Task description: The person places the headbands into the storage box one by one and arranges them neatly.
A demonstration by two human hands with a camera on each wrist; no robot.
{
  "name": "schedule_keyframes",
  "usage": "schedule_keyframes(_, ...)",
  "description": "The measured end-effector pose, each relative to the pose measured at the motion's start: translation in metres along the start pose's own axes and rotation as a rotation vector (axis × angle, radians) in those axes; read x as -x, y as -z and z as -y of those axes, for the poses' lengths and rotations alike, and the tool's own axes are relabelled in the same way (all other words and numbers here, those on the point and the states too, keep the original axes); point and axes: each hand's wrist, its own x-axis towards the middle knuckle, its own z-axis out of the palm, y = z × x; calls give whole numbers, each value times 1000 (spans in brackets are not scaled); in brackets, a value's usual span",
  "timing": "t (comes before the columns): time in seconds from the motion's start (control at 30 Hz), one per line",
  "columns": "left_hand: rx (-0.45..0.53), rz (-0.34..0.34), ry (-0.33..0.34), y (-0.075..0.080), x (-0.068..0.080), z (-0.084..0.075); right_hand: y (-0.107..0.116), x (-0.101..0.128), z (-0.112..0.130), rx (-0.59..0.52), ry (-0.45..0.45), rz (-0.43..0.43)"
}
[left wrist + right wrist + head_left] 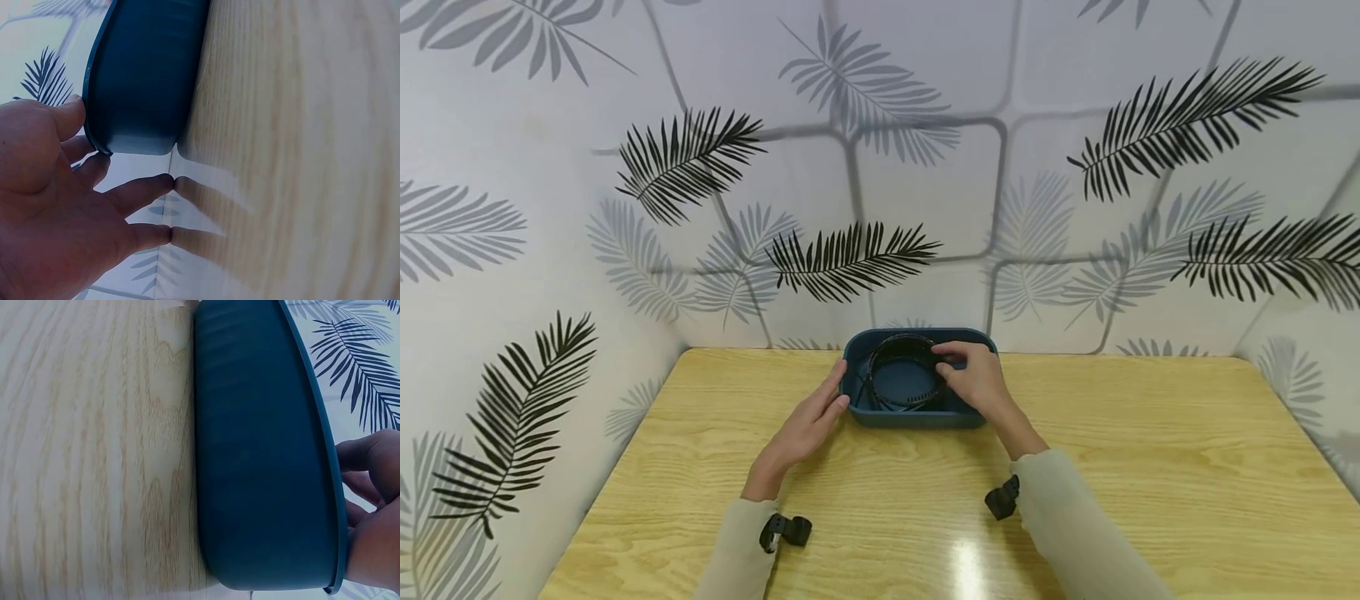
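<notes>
A dark blue oblong bin [917, 421] stands on the table against the wall. Inside it lies a black ring-shaped band [874, 379] with small tooth-like marks on its lower edge, and thin black strands show beneath. My right hand [976, 379] reaches over the bin's right part, thumb and fingers pinching the band's right side. At the bin's left end is my left hand [805, 425], its fingers spread. The left wrist view shows that left hand [69, 194] with thumb and fingertips at the bin's rim. In the right wrist view, the bin wall [269, 456] partly hides the right fingers.
The wood-grain table [895, 508] spreads in front of the bin and to both sides. Directly behind it rises a pale wall covering [925, 192] printed with feather-like leaves. Each sleeve carries a small black wrist camera [793, 530].
</notes>
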Motion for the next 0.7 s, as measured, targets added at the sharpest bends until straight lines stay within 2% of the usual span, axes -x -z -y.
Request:
schedule_keyframes(0.33, 15, 16, 2, 0, 1, -2, 4, 6, -5, -143, -34, 41)
schedule_keyframes(0.5, 18, 25, 2, 0, 0, -2, 11, 9, -6, -184, -22, 7)
schedule_keyframes(0.7, 32, 12, 4, 1, 0, -4, 21, 14, -4, -245, 11, 24)
